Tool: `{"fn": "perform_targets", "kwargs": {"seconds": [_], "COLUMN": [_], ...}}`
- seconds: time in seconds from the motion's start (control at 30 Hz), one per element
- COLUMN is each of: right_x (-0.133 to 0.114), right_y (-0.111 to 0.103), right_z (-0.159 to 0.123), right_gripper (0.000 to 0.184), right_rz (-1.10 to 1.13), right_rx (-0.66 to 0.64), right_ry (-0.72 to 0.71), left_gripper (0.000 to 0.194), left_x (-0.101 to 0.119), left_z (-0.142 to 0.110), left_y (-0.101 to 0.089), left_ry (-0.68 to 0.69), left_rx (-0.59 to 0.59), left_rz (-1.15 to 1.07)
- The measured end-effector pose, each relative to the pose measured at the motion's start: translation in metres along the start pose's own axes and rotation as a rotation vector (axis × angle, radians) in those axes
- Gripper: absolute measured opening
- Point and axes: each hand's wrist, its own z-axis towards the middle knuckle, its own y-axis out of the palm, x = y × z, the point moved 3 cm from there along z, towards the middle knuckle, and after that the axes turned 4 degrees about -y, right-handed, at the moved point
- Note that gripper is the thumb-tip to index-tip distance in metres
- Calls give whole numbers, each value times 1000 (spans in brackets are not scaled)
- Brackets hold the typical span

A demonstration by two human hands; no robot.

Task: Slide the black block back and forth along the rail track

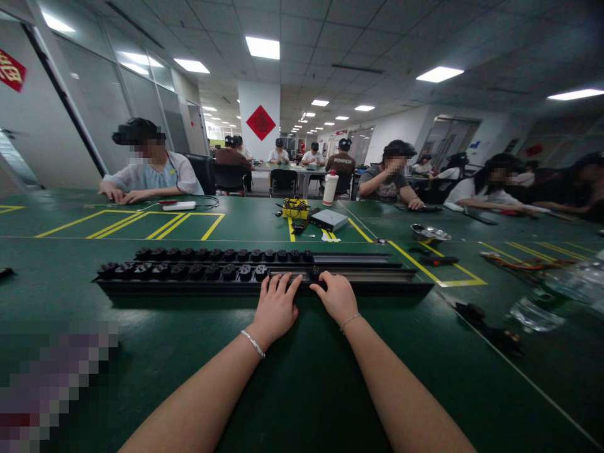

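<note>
Fingers [327, 278] of right hand [338, 299] grasp black piece [314, 272] at rail [189, 292]; left hand [277, 313], fingers spread, touches rail.

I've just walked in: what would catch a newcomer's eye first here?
Probably the long black rails lying across the green table, lined toward the left with round black pieces. The left hand rests spread on the nearer rail, while the right hand is at a separate black piece. Beyond, a red diamond hangs on a white pillar.
</note>
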Motion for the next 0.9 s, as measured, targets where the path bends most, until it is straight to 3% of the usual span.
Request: {"fn": "perform_targets", "kwargs": {"seconds": [0.9], "right_x": [-1], "right_y": [-2], "right_z": [0], "right_gripper": [21], "right_rz": [17], "right_rx": [18], "right_ry": [10], "left_gripper": [65], "left_x": [-1], "left_z": [0], "left_y": [2], "left_ry": [9], "left_rx": [7], "left_rz": [-3]}}
